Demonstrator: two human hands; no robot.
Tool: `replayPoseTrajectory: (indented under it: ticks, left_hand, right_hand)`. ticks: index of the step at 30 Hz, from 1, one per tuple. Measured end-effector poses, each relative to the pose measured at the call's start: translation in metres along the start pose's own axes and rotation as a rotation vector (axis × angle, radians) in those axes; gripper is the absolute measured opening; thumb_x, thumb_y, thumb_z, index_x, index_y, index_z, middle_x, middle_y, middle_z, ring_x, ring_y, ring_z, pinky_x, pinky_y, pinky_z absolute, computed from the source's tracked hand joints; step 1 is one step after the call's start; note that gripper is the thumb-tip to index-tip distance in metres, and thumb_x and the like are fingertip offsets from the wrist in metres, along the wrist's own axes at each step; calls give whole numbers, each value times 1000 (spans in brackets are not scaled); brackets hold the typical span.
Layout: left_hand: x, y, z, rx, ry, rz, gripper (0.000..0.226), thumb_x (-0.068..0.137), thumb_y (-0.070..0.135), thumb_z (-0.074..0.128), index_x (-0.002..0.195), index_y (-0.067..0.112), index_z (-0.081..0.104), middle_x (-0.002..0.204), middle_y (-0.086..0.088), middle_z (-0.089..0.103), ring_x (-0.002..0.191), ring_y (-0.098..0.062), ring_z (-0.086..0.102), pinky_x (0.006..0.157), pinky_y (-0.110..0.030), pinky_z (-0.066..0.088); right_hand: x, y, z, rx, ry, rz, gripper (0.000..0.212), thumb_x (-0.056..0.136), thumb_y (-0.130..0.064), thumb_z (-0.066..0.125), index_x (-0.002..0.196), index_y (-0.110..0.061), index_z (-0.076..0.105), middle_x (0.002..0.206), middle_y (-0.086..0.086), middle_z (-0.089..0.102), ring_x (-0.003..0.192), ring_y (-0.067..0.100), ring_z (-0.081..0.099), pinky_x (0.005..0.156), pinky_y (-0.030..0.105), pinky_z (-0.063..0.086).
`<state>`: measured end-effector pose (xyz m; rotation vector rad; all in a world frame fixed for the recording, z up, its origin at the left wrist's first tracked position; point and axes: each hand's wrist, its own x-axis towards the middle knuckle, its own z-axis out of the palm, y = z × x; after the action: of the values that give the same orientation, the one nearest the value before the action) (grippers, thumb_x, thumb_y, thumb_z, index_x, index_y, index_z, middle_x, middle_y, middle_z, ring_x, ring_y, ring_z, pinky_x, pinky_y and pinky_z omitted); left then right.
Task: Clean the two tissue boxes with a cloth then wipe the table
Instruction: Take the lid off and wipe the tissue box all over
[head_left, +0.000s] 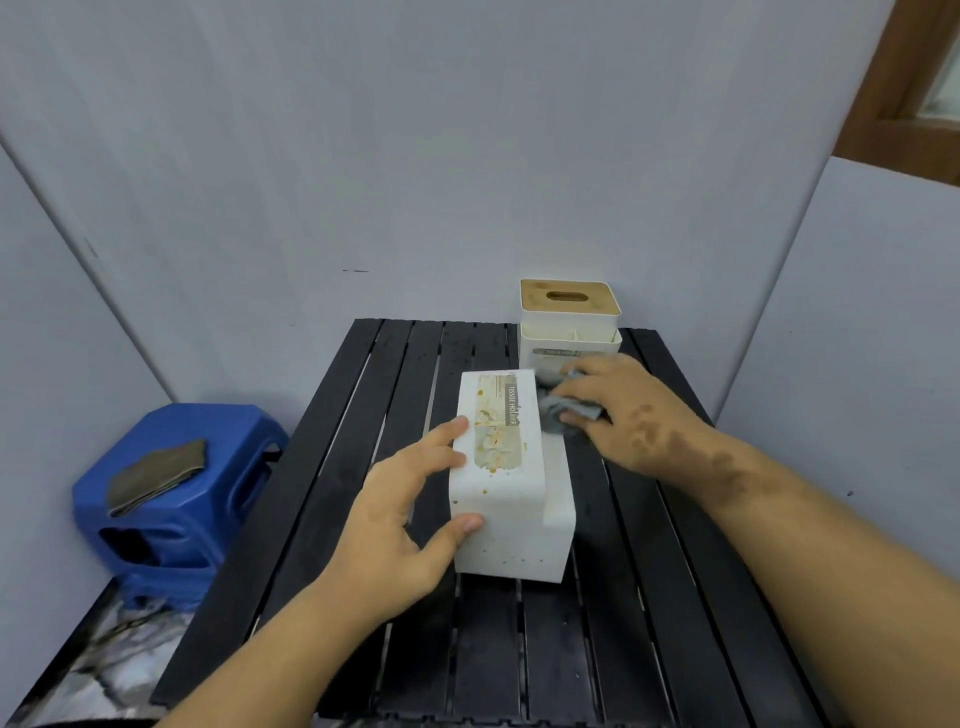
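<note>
A white tissue box (511, 499) with a stained label lies on its side in the middle of the black slatted table (649, 597). My left hand (400, 519) holds it from the left, fingers on the top edge and thumb on the near face. My right hand (623, 410) grips a crumpled grey cloth (558, 410) against the box's right side. A second tissue box (569, 322), white with a wooden lid and a slot, stands upright at the table's far right edge, just behind my right hand.
A blue plastic stool (171, 499) stands left of the table with a folded olive cloth (156, 475) on its seat. Grey walls close in at the back and both sides. A marbled floor (104, 660) shows at the lower left.
</note>
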<state>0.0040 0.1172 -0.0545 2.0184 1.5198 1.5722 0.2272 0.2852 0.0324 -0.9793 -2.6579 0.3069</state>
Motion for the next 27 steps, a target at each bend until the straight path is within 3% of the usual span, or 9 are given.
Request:
replayPoseTrajectory:
  ticks: [3,5,7,11,16,19,22,25,27]
  left_hand:
    - [0,2,-1,80,34,7,48,83,36,79,126,32,57,154,12,54,137,-18,55,108,-55,46]
    - [0,2,0,125,51,34,49,82,37,79,125,32,58,153,10,55,133,-15,57,104,-57,46]
    - [0,2,1,140,55,53,49,82,37,79,125,31,58,153,9,56,132,-15,58,102,-57,46]
    - [0,-1,2,99,58,38,48,83,36,79,126,32,58,153,9,56,133,-22,58,105,-56,47]
    - [1,1,4,130,60,51,49,82,37,79,125,33,57,153,10,56,123,-21,62,100,-52,48]
    - [2,3,5,181,57,65,48,82,38,77,124,31,56,153,12,54,117,-11,61,97,-49,45]
    - [4,2,5,168,48,61,48,82,36,76,125,30,56,154,14,53,115,-12,63,97,-50,44]
    - [4,0,5,142,46,56,48,83,35,77,126,30,57,154,14,53,117,-11,63,98,-49,45]
    - [3,1,6,145,43,51,48,82,36,77,125,30,57,154,15,53,119,-9,62,98,-48,46]
  right_hand:
    - [10,-3,10,142,88,1,19,90,-17,70,108,-22,76,102,-5,63,98,17,57,89,38,52]
    - [-3,-5,9,258,113,23,21,84,-15,78,102,-24,72,101,-9,66,96,9,58,88,21,51]
    - [-20,-5,4,400,69,45,35,77,-17,84,101,-29,60,102,-13,68,97,4,62,83,10,50]
    - [-13,1,-10,408,62,88,60,67,-24,91,104,-25,44,93,-9,74,88,-5,66,74,4,47]
    - [20,-11,-3,390,124,89,45,74,-13,85,97,-18,47,77,0,63,62,-1,55,59,9,43]
    - [11,-10,-6,367,23,62,41,77,-8,81,96,-20,47,78,-1,64,64,6,53,66,20,49]
    - [4,2,-19,418,-30,61,47,72,-19,88,98,-25,50,85,-2,73,74,7,65,75,19,54]
    - [12,3,-13,433,156,106,40,67,-21,90,96,-25,61,86,-10,69,77,-6,63,69,11,49]
    - [14,-4,-2,487,208,103,27,72,-13,87,92,-15,69,83,-1,69,73,-1,61,66,8,46]
